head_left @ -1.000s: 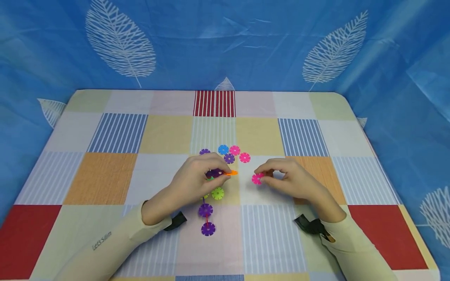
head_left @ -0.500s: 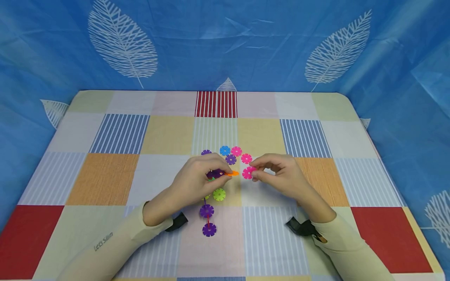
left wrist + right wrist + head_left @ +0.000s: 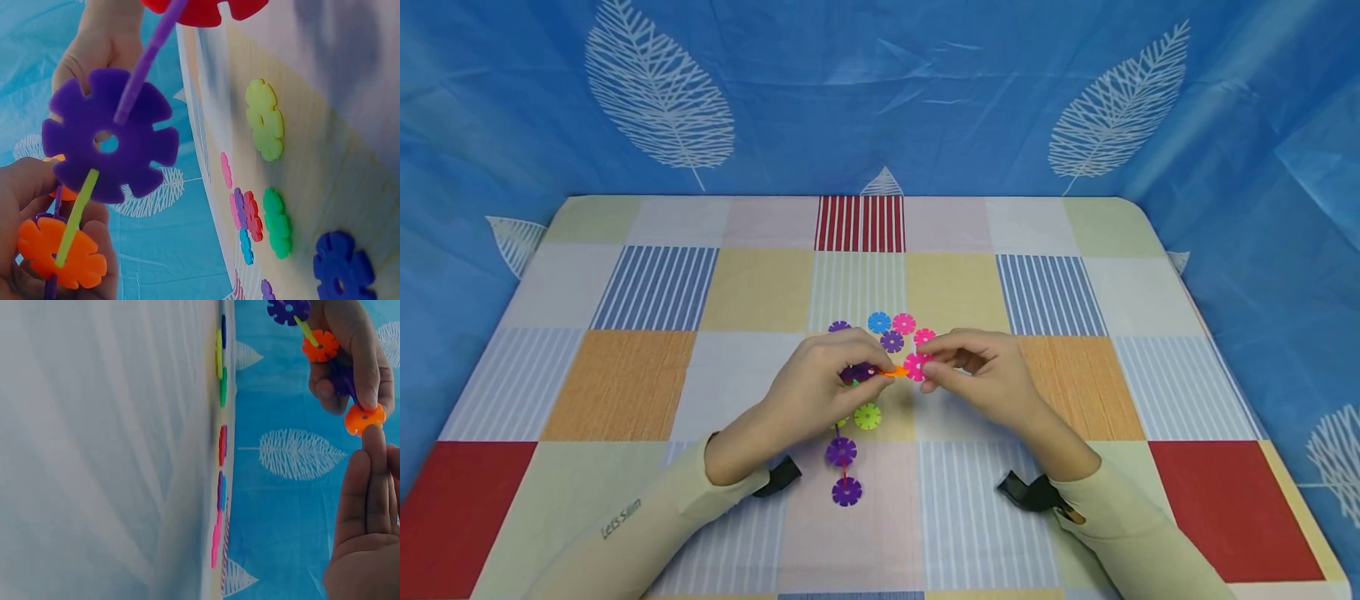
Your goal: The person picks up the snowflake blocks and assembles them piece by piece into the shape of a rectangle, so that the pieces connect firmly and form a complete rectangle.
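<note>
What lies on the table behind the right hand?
In the head view, a pink disc, partly covered by the right hand; anything fully behind the hand cannot be seen there.

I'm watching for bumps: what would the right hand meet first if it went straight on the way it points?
Probably the orange disc pinched by the left hand, with the pink disc that the right hand holds leading; whether those discs touch is unclear.

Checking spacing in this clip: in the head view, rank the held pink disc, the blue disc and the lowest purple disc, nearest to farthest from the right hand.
1. Held pink disc: pinched by the right hand.
2. Blue disc: beyond and left of it.
3. Lowest purple disc: farther left, toward the person.
</note>
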A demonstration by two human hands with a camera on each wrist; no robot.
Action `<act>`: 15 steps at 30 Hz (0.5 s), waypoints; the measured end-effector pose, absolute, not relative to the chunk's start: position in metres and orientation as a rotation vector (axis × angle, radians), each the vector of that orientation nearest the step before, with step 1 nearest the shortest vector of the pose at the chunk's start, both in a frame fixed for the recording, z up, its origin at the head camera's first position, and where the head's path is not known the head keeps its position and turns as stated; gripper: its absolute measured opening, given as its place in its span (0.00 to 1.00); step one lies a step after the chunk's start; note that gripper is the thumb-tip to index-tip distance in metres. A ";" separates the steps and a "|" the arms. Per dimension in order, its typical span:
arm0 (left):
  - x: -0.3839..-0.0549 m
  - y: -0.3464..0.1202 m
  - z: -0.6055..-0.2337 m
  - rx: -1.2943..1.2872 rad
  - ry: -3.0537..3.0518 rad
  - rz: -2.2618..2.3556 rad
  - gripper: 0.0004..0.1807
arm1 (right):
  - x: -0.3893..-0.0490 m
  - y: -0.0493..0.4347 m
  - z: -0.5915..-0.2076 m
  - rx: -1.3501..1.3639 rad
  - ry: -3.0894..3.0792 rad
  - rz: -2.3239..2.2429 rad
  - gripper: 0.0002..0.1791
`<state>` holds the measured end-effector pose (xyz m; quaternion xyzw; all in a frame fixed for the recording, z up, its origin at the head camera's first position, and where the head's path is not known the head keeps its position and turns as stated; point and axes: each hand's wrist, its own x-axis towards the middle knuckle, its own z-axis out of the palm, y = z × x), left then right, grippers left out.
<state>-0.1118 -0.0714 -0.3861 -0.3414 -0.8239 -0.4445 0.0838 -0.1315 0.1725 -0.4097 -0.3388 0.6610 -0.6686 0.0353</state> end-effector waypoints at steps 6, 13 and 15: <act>-0.112 -0.072 -0.386 -1.015 -2.412 -1.389 0.04 | -0.128 0.172 -0.411 -0.964 1.966 -2.068 0.13; -0.112 -0.072 -0.388 -1.031 -2.324 -1.554 0.03 | -0.128 0.172 -0.411 -0.989 1.973 -2.061 0.16; -0.112 -0.072 -0.388 -1.042 -2.305 -1.598 0.03 | -0.129 0.171 -0.411 -1.005 1.963 -2.075 0.16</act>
